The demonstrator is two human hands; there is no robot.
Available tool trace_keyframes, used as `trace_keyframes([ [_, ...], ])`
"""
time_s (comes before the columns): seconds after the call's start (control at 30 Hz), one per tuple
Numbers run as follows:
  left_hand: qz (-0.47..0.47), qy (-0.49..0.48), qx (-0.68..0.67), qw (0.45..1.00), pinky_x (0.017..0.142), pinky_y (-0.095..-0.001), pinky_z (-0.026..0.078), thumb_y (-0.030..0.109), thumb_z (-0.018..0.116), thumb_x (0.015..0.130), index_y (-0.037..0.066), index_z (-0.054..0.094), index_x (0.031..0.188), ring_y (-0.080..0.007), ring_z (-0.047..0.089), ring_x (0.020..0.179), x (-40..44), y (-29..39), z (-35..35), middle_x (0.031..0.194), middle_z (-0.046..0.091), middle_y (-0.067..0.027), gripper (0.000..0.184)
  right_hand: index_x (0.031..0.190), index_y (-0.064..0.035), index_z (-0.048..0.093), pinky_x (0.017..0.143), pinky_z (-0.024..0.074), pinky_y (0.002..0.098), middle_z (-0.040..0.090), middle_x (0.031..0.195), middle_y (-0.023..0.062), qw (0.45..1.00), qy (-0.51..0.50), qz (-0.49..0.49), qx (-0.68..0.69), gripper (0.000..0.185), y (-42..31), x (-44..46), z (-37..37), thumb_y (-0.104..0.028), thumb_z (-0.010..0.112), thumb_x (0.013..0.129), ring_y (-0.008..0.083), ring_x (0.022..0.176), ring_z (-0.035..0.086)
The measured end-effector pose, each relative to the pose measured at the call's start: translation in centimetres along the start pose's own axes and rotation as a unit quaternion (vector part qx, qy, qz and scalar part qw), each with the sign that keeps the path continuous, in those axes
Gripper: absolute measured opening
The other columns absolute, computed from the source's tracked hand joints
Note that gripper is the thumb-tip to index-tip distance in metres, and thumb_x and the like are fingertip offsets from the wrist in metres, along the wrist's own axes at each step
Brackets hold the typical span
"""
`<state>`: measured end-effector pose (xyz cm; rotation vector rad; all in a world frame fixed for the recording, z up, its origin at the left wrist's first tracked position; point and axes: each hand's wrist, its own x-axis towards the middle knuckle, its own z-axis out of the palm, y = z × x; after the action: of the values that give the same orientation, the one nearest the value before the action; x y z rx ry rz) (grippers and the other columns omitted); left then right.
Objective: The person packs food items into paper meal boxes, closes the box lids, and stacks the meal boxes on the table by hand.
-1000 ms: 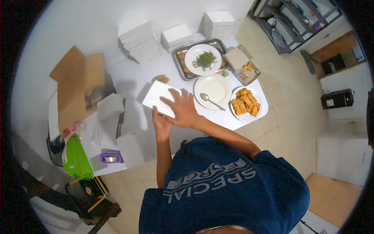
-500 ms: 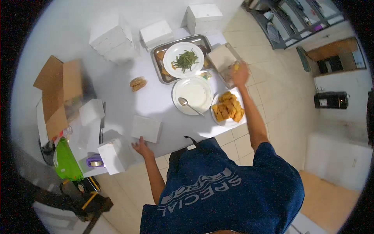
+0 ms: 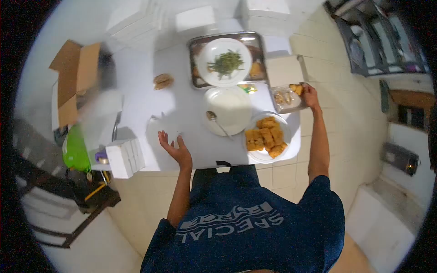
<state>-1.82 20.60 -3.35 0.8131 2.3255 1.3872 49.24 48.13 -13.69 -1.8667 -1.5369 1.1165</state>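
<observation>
My left hand (image 3: 176,151) hovers palm up over the near part of the table, fingers spread, holding nothing. A pale box shape beyond its fingertips is washed out against the white tabletop. At the right edge of an open white food box (image 3: 284,70), the fingers of my right hand (image 3: 311,96) are closed at the end of a golden fried piece (image 3: 296,88). Small wrapped items (image 3: 283,97) lie in the box beside that piece. Nearer me, a white plate (image 3: 288,129) carries several more fried pieces (image 3: 266,136).
A white plate with a spoon (image 3: 212,116) sits mid-table. Behind it, a metal tray (image 3: 194,48) supports a plate of green beans (image 3: 226,63). A brown packet (image 3: 163,81), white boxes (image 3: 125,158), a cardboard carton (image 3: 86,68) and a green bag (image 3: 76,149) are leftward.
My left hand has come off the flat white box and its fingers have spread. My right hand has moved from over the food box to its right edge. The camera view has shifted.
</observation>
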Motion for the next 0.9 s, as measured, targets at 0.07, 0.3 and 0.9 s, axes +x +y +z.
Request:
trace_keyframes([
  [0.07,0.046,-0.048,-0.018,0.998,0.103,-0.0445,0.040,-0.001,0.062,0.089,0.009,0.026,0.151,-0.0278,0.042,0.134,-0.5,1.1,2.9,0.149,0.040,-0.0136,0.073,0.115,-0.0003,0.066,0.080,0.0495,0.0281,0.067,0.095,0.0029,0.999,0.000,-0.006,0.051,0.043,0.2,-1.9,-1.2,-0.038,0.049,0.104,0.0121,0.085,0.058],
  [0.3,-0.030,-0.458,-0.342,0.820,0.108,-0.0462,0.039,0.011,0.071,0.083,0.012,0.025,0.153,-0.0314,0.040,0.137,-2.1,4.7,10.0,0.152,0.034,-0.0134,0.084,0.134,-0.0016,0.056,0.097,0.0443,0.0300,0.063,0.121,0.0059,0.972,0.049,-0.015,0.228,0.045,-12.5,-12.4,-0.7,-0.036,0.049,0.105,0.0152,0.109,0.056],
  [0.9,-0.106,-0.073,-0.695,0.707,0.117,-0.0574,0.027,0.087,0.036,0.081,0.018,0.026,0.155,-0.0371,0.029,0.144,16.8,5.9,-10.2,0.157,0.029,-0.0098,0.102,0.149,-0.0008,0.030,0.108,0.0352,0.0367,0.046,0.140,0.0180,0.917,-0.161,-0.109,0.348,0.059,-43.4,-27.5,35.7,-0.034,0.047,0.103,0.0261,0.128,0.044],
])
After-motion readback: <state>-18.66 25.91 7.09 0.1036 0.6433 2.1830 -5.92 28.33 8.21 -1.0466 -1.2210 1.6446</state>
